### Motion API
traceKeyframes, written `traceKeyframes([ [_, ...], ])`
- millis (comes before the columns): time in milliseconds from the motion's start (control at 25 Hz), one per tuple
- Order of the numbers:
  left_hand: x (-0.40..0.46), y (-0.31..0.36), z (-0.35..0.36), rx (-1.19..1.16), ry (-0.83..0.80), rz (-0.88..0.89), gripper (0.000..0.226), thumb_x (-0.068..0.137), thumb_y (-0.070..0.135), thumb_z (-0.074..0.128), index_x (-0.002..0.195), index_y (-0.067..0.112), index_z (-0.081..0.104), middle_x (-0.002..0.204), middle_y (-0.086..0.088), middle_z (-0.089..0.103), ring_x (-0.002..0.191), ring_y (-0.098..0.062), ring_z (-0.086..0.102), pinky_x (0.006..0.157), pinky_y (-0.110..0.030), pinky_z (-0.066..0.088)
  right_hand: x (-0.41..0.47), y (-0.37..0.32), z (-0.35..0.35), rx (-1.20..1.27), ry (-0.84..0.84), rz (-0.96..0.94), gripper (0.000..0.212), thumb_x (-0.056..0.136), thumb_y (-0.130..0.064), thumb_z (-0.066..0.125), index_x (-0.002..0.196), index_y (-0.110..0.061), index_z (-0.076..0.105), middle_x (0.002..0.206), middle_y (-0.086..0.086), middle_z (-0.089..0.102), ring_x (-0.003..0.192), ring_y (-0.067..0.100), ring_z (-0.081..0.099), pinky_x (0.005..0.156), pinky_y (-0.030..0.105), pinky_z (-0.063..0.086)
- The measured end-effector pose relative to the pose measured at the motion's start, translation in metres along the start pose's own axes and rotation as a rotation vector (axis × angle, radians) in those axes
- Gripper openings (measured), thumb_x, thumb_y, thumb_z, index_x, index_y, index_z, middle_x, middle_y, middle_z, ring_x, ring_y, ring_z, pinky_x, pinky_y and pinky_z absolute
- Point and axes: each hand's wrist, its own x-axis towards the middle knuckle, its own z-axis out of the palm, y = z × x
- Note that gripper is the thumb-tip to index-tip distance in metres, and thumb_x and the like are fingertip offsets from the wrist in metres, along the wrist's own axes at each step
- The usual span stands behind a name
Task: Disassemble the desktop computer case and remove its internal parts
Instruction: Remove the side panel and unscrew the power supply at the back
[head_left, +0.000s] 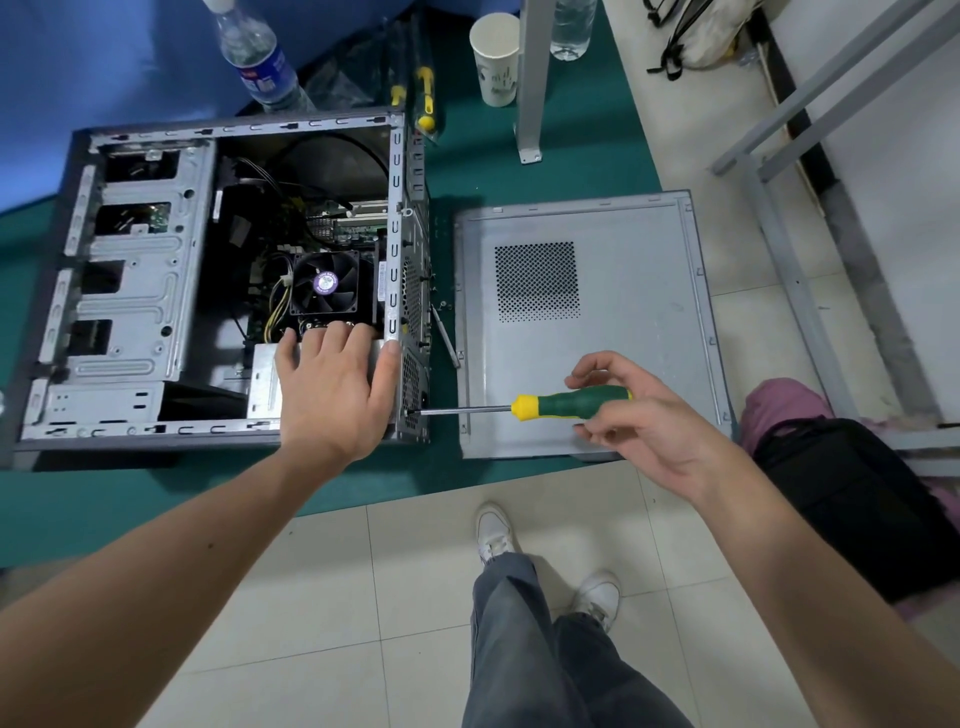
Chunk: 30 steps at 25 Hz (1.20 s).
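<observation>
The grey desktop case (130, 291) lies open on its side on the green mat. Inside it sit a black CPU fan (325, 283), cables and a silver power supply (262, 379) at the near right corner. My left hand (332, 389) rests flat on the power supply, fingers spread, thumb on the case's rear rim. My right hand (639, 421) grips the green and yellow handle of a screwdriver (545, 406). Its shaft lies level and its tip meets the case's rear panel near the bottom corner. The removed side panel (623, 332) lies flat to the right of the case.
A second screwdriver (425, 98), two water bottles, one of them (257, 57) by the case, and a paper cup (496, 57) stand behind the case. A thin metal rod (445, 338) lies between case and panel. A metal frame leg (532, 83) rises at the back. A black bag (852, 499) sits at right.
</observation>
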Motion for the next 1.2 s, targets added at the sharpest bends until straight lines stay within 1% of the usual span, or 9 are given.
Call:
traceKeyframes([
  [200,-0.001,0.0,0.002,0.0,0.004,0.0,0.043,0.101,0.05,0.019,0.088,0.019,0.048,0.091,0.003,0.047,0.098,-0.028,0.047,0.109,-0.053,0.023,0.0,0.007,0.003,-0.066,0.104,0.109,0.029,0.089,-0.048,0.063,0.092,-0.019,0.068,0.077,0.002,0.058,0.062,0.018,0.052,0.06,0.032,0.046],
  [400,-0.001,0.0,0.002,-0.023,0.014,0.003,0.045,0.101,0.049,0.02,0.089,0.018,0.05,0.09,0.007,0.041,0.097,-0.028,0.046,0.109,-0.053,0.023,-0.002,0.012,0.004,-0.029,0.096,0.015,0.013,0.094,-0.011,0.058,0.093,-0.02,0.066,0.076,0.003,0.051,0.057,0.015,0.04,0.054,0.027,0.036],
  [520,-0.001,0.0,0.002,-0.016,0.025,0.015,0.043,0.101,0.049,0.021,0.089,0.018,0.048,0.089,0.007,0.04,0.095,-0.027,0.046,0.109,-0.054,0.025,-0.005,0.012,0.002,0.037,0.062,-0.028,0.043,0.077,0.015,0.061,0.098,-0.023,0.066,0.099,0.005,0.058,0.078,0.021,0.052,0.067,0.031,0.041],
  [640,-0.001,0.0,0.002,-0.019,0.015,0.015,0.044,0.101,0.049,0.022,0.093,0.017,0.051,0.09,0.003,0.047,0.097,-0.028,0.047,0.109,-0.054,0.025,-0.006,0.011,0.007,-0.029,0.114,0.012,0.008,0.087,-0.021,0.069,0.094,-0.021,0.067,0.093,0.003,0.06,0.082,0.02,0.059,0.071,0.035,0.052],
  [720,-0.001,0.0,0.001,-0.031,0.007,0.012,0.044,0.101,0.049,0.022,0.096,0.017,0.051,0.094,0.0,0.053,0.098,-0.028,0.047,0.11,-0.053,0.024,-0.005,0.011,0.009,-0.142,0.185,0.058,0.02,0.095,-0.037,0.058,0.093,-0.019,0.066,0.076,0.002,0.056,0.062,0.018,0.052,0.06,0.031,0.049],
  [840,-0.002,0.001,-0.001,-0.088,0.012,0.0,0.039,0.1,0.049,0.026,0.102,0.017,0.049,0.1,-0.002,0.057,0.101,-0.028,0.049,0.112,-0.052,0.022,-0.005,0.009,0.011,-0.152,0.193,-0.008,0.008,0.097,-0.019,0.057,0.095,-0.018,0.064,0.076,0.001,0.051,0.057,0.016,0.044,0.055,0.027,0.042],
  [1000,-0.006,0.002,-0.013,-0.247,0.028,0.083,0.031,0.096,0.04,0.041,0.109,0.014,0.05,0.111,-0.001,0.051,0.108,-0.024,0.047,0.111,-0.053,0.027,-0.011,0.011,0.011,0.018,0.162,-0.054,0.037,0.083,0.014,0.06,0.1,-0.018,0.064,0.096,0.006,0.057,0.078,0.019,0.055,0.073,0.031,0.047],
  [1120,-0.01,-0.005,-0.034,-0.464,-0.121,0.207,0.029,0.088,0.037,0.059,0.109,0.018,0.057,0.121,0.002,0.039,0.118,-0.018,0.04,0.108,-0.04,0.035,-0.015,0.012,0.019,-0.081,0.199,0.01,0.005,0.092,-0.014,0.064,0.097,-0.014,0.063,0.089,0.005,0.059,0.075,0.018,0.062,0.077,0.036,0.055],
  [1200,-0.011,-0.005,-0.046,-0.281,-0.241,0.36,0.033,0.083,0.045,0.067,0.106,0.021,0.065,0.12,-0.003,0.042,0.114,-0.019,0.042,0.102,-0.037,0.04,-0.015,0.012,0.021,-0.194,0.242,0.052,0.017,0.094,-0.029,0.061,0.096,-0.012,0.063,0.086,0.006,0.058,0.063,0.016,0.059,0.064,0.032,0.053],
])
